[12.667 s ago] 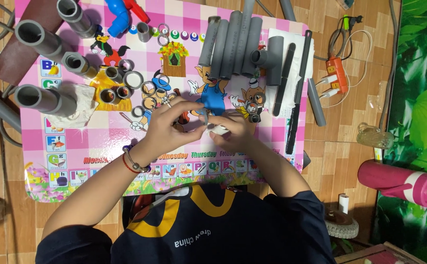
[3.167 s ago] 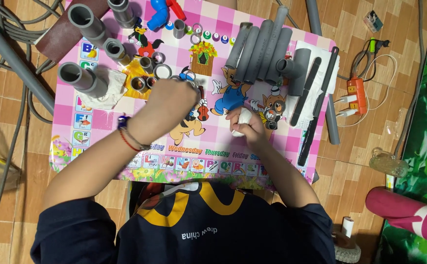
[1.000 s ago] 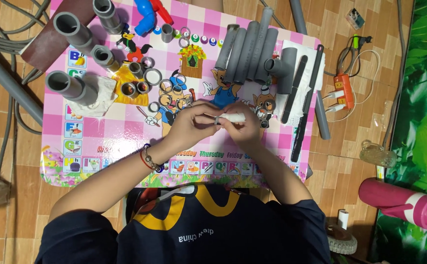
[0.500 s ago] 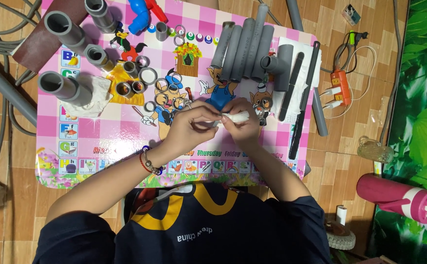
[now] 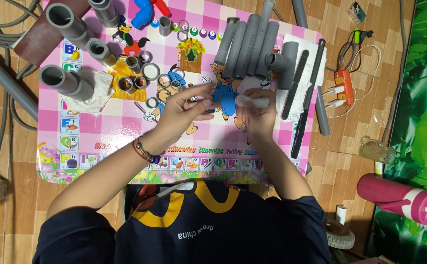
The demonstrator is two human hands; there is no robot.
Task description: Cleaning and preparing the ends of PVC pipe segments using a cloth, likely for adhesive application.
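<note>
Over the mat (image 5: 125, 122), both hands meet so the left hand (image 5: 184, 110) pinches a small fitting (image 5: 208, 98) while the right hand (image 5: 257, 115) grips a white roll (image 5: 250, 101), pipes (image 5: 247, 41) at 12 o'clock.

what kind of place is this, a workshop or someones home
Probably a home floor used as a makeshift plumbing work spot: a child's pink picture mat lies on brown floor tiles, strewn with grey pipe lengths and ring fittings.
</note>
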